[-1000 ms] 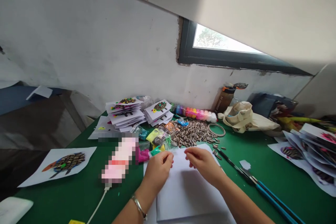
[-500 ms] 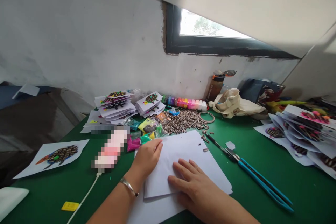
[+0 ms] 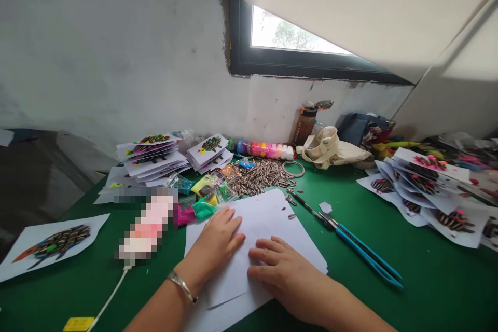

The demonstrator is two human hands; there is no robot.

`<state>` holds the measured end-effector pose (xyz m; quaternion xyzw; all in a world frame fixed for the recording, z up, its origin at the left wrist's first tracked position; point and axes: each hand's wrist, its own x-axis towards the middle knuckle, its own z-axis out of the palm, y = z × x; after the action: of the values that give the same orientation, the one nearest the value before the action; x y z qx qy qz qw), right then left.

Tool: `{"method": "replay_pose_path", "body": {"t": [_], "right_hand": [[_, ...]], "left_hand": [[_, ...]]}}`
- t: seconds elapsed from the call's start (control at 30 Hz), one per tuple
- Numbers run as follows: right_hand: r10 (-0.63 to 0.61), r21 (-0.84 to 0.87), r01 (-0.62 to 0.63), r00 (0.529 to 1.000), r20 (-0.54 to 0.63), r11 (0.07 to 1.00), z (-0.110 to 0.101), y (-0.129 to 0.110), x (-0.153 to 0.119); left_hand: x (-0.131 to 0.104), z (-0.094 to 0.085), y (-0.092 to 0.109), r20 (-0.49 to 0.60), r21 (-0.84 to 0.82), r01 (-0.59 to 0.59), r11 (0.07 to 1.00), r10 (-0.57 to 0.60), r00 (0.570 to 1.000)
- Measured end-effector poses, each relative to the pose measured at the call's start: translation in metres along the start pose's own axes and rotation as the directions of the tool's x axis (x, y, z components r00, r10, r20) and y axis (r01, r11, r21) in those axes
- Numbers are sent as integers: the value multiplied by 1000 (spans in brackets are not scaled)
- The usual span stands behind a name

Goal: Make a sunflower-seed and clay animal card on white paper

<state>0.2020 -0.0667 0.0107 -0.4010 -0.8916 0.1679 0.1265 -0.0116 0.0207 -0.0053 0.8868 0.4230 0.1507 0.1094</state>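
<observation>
White sheets of paper point(image 3: 268, 218) lie stacked on the green table point(image 3: 373, 207), in front of the person. Flat on the upper sheet rests my left hand point(image 3: 218, 241), its fingers spread and a silver bracelet on the wrist. To its right, my right hand point(image 3: 282, 270) also lies on the paper with fingers apart. Neither hand holds anything. Beyond the sheets spreads a pile of striped seeds point(image 3: 260, 177), and a few loose seeds point(image 3: 291, 216) sit on the paper's far right part. Blue tweezers point(image 3: 368, 257) and a black pen point(image 3: 311, 210) lie to the right.
Stacks of seed-decorated pictures stand at the back left point(image 3: 155, 161) and at the right point(image 3: 424, 181). Small bags of coloured clay point(image 3: 204, 207) lie left of the seeds. A tape ring point(image 3: 293, 168), cloth bag point(image 3: 330, 150) and bottle point(image 3: 305, 127) are at the back.
My left hand has opened from a closed pose at the sheet's left edge and now lies flat on the paper. The view has turned slightly right.
</observation>
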Motion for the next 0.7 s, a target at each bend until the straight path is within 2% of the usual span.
{"method": "replay_pose_path", "body": {"t": [0.17,0.37,0.43,0.5,0.53,0.6,0.67,0.7], "right_hand": [[-25,-60,25,1000,-8,998,5,-1,5],[-19,-134,8,997,-75,991,23,-9,7],[-29,-91,22,997,-73,996,20,-10,6],[-29,2,29,999,-39,1000,8,-6,4],[9,60,-7,999,-32,998,0,-1,3],[199,90,-189,972,-122,978,-19,14,1],[410,28,-416,880,-240,909,-33,34,0],[475,-17,-496,841,-258,868,-37,44,-1]], "left_hand": [[0,-7,7,55,24,15,1000,-16,998],[3,-5,4,79,25,29,999,-31,996],[4,-4,2,70,28,34,999,-35,997],[4,-3,1,64,24,38,999,-40,997],[4,-3,2,64,22,43,999,-45,997],[5,-4,3,68,23,62,998,-63,996],[5,-5,4,69,26,85,996,-86,994],[5,-5,4,71,24,94,995,-95,993]]}}
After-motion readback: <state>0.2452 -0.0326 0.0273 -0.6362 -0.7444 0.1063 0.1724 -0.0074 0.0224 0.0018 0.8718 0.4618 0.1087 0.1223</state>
